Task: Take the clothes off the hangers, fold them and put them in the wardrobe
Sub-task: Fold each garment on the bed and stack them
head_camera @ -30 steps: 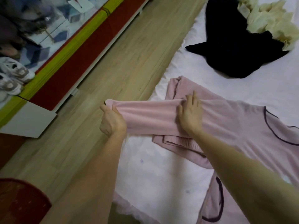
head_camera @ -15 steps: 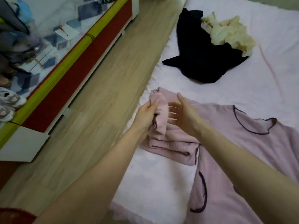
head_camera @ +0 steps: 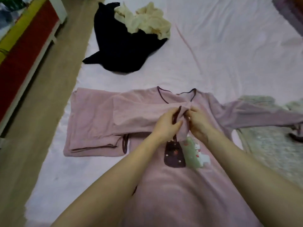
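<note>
On the bed, over the chest of a pink top spread flat on the pale sheet, both hands meet at the end of its folded-over sleeve. The left hand pinches the dark-trimmed cuff between thumb and fingers; the right hand grips the same bunch of cloth from the other side, fingers curled in. The sleeve lies across the top from its left shoulder to the hands. Just below the hands sits a printed patch, dark and green with a white animal. The other sleeve stretches away to the right over a grey-green textured cloth. Touching the top's left edge lie folded pink trousers. Farther up the bed, well apart, a black garment lies crumpled with a cream garment partly on it. A wooden floor runs along the left.
</note>
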Tool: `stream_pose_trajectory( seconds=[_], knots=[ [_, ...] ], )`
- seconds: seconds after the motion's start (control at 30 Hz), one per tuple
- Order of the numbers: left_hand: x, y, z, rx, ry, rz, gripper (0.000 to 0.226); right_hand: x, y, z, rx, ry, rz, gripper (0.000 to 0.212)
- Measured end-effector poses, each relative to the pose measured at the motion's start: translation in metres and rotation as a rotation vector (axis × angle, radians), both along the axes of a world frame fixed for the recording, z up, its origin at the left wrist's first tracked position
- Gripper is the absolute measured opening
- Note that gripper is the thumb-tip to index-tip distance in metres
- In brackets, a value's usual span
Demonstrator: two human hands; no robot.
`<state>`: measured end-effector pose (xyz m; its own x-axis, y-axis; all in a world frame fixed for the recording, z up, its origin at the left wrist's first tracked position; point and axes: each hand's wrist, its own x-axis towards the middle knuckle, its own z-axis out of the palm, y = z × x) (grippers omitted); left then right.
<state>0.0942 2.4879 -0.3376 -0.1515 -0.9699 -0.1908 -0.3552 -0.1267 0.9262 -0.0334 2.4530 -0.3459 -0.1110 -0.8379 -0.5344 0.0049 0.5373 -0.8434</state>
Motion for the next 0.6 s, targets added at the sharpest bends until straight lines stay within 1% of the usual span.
stream_pose_trajectory(
  seconds=[0.1,0.2,0.3,0.4,0.5,0.53,0.57,0.6],
  knots=[
    [-0.054,0.003,-0.020,0.019,-0.030,-0.043,0.037,-0.050,0.019,-0.019,0.046,-0.108,-0.091,0.026],
    [-0.099,0.007,-0.035,0.067,-0.096,-0.133,0.036,-0.093,0.037,-0.039,0.118,-0.207,-0.181,0.030],
    [-0.134,0.013,-0.048,0.113,-0.102,-0.187,0.034,-0.128,0.053,-0.062,0.159,-0.262,-0.199,0.032],
    [-0.158,0.019,-0.059,0.185,-0.127,-0.203,0.030,-0.152,0.065,-0.078,0.172,-0.209,-0.226,0.027],
    [-0.185,0.022,-0.067,0.267,-0.131,-0.247,0.032,-0.179,0.072,-0.090,0.193,-0.145,-0.230,0.023],
    [-0.188,0.024,-0.067,0.316,-0.100,-0.266,0.033,-0.181,0.074,-0.089,0.230,-0.169,-0.221,0.023],
    [-0.194,0.025,-0.067,0.405,-0.031,-0.275,0.035,-0.187,0.075,-0.090,0.282,-0.210,-0.231,0.025],
    [-0.200,0.028,-0.064,0.483,0.032,-0.317,0.037,-0.192,0.076,-0.089,0.329,-0.244,-0.248,0.030]
  ],
)
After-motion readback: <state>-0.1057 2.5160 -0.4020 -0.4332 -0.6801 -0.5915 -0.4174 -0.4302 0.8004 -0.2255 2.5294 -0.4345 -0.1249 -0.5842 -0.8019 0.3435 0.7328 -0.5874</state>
